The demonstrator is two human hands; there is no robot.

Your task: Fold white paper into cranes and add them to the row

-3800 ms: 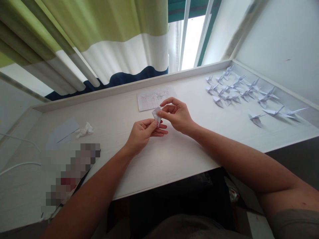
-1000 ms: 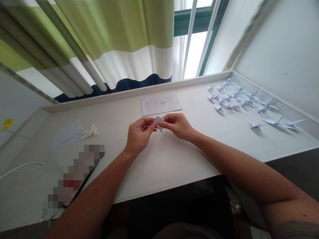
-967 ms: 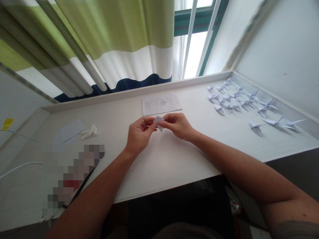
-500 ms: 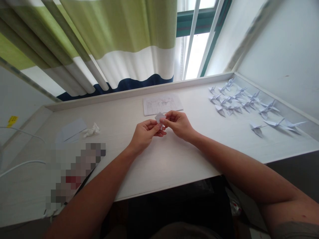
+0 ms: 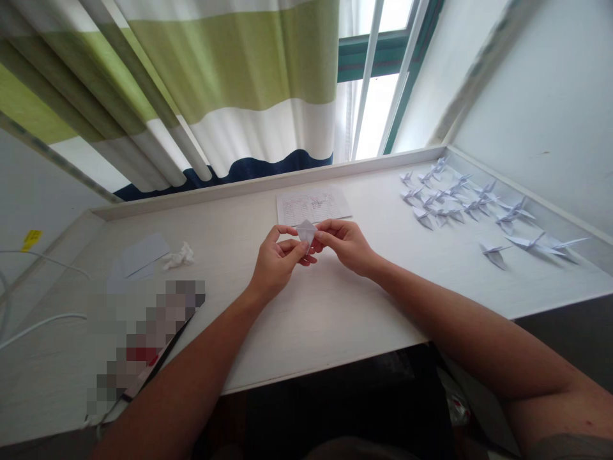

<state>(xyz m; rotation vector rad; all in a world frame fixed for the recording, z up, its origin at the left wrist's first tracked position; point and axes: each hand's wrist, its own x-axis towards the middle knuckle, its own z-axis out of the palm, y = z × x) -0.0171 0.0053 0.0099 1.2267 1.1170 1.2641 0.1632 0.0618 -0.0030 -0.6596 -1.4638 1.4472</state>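
A small white folded paper piece (image 5: 306, 230) is held just above the white desk (image 5: 316, 319), pinched from both sides. My left hand (image 5: 278, 262) grips its lower left edge with thumb and fingers closed on it. From the right, my right hand (image 5: 347, 244) pinches the same piece with fingers curled. Several finished white paper cranes (image 5: 454, 198) stand in rows at the desk's far right.
A printed sheet (image 5: 313, 204) lies flat just behind my hands. A crumpled paper scrap (image 5: 179, 257) and a flat sheet (image 5: 138, 252) lie at the left, with white cables (image 5: 33, 322) beyond. A striped curtain (image 5: 201, 96) hangs behind the desk.
The paper piece has been turned and lifted slightly between my fingers. Both hands stay close together at the desk's middle; the view has tilted up a little.
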